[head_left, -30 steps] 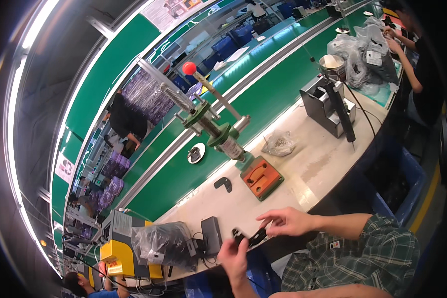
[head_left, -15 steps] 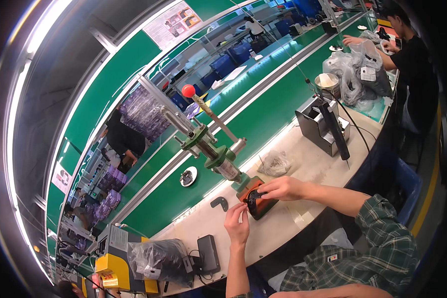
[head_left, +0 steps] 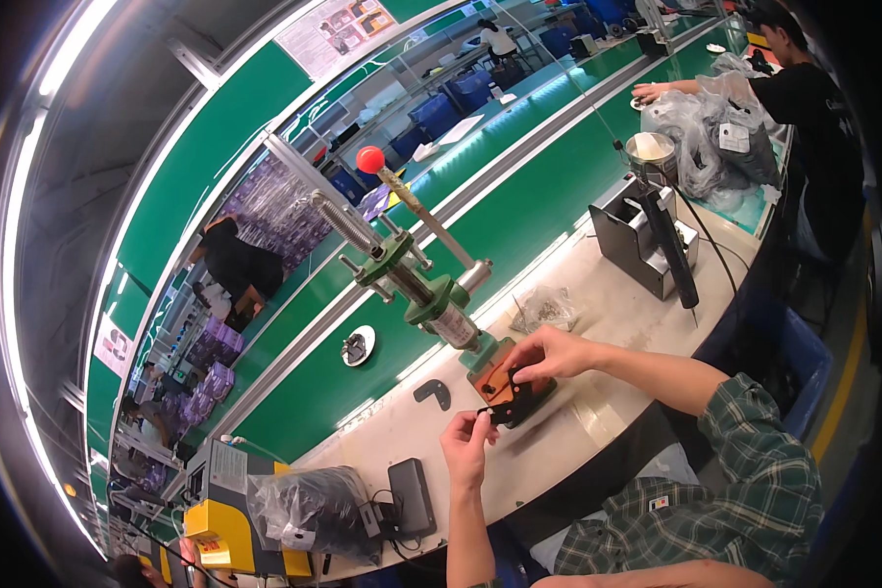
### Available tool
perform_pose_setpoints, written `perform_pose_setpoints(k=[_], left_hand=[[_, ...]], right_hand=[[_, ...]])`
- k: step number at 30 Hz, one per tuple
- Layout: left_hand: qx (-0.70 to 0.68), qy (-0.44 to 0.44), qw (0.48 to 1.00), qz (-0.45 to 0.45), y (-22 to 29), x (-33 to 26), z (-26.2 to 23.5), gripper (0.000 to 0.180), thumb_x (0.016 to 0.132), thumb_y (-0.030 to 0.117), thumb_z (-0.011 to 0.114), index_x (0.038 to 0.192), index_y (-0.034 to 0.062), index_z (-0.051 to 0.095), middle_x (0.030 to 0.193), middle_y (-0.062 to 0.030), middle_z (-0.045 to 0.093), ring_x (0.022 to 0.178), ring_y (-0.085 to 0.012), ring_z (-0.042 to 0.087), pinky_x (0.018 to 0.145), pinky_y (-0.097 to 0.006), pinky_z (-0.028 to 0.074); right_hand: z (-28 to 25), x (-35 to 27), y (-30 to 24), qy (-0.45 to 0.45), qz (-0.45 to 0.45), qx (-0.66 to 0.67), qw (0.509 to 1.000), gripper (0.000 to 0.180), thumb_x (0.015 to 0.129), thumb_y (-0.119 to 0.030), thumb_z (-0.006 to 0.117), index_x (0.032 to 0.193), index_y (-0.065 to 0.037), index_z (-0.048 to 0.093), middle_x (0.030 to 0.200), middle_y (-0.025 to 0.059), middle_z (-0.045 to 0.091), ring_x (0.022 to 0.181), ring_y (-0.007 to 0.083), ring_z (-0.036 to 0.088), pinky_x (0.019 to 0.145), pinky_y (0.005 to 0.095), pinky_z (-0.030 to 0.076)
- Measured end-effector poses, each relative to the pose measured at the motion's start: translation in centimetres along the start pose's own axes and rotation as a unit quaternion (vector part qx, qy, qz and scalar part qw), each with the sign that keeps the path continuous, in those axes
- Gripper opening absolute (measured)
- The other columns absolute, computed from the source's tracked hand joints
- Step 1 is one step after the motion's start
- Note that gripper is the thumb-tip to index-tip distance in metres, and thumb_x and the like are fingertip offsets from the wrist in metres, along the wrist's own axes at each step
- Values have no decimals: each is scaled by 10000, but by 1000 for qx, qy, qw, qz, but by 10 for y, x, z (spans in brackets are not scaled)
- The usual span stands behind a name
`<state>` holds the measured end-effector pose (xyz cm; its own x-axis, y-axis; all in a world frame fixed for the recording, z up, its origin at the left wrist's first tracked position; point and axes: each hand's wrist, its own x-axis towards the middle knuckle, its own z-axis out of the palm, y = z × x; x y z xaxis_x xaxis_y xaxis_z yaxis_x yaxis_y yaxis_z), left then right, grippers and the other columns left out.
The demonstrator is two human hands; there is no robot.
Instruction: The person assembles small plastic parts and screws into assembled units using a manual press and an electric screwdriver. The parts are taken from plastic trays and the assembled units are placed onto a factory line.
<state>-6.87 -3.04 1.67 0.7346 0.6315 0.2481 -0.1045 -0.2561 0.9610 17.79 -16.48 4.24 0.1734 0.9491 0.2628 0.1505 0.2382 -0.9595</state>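
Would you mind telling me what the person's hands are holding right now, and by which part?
Both hands share one small black part at the press's orange base: the left hand pinches its lower-left end, and the right hand grips its upper edge.

Two black parts [head_left: 508, 404], one press [head_left: 431, 294], two hands [head_left: 549, 355].

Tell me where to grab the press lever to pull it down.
Grip the red ball knob at the top of the lever, coming from the near side with the right hand. The lever slants up and away from the green press, so the knob is probably the rounded, farthest-out hold.
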Motion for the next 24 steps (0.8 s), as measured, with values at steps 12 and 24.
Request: perform_pose_setpoints(k=[12, 24], left_hand=[[-243, 89, 961, -92, -9, -56, 83, 152, 1002, 56, 716, 1087, -64, 679, 1032, -174, 758, 837, -223, 761, 790, -301, 627], [437, 15, 864, 248, -21, -6, 36, 441, 961, 143, 718, 1357, -32, 635, 1417, -274, 591, 1298, -434, 560, 1111, -505, 451]], right_hand=[[74, -49, -8, 124, -32, 117, 985, 363, 980, -124, 742, 1307, 6, 653, 1076, 91, 776, 952, 130, 719, 865, 316, 576], [-1, 39, 28, 55, 7, -362, 930, 258, 829, -300, 842, 979, -90, 838, 892, 113, 757, 877, 310, 711, 815, 404, 569]])
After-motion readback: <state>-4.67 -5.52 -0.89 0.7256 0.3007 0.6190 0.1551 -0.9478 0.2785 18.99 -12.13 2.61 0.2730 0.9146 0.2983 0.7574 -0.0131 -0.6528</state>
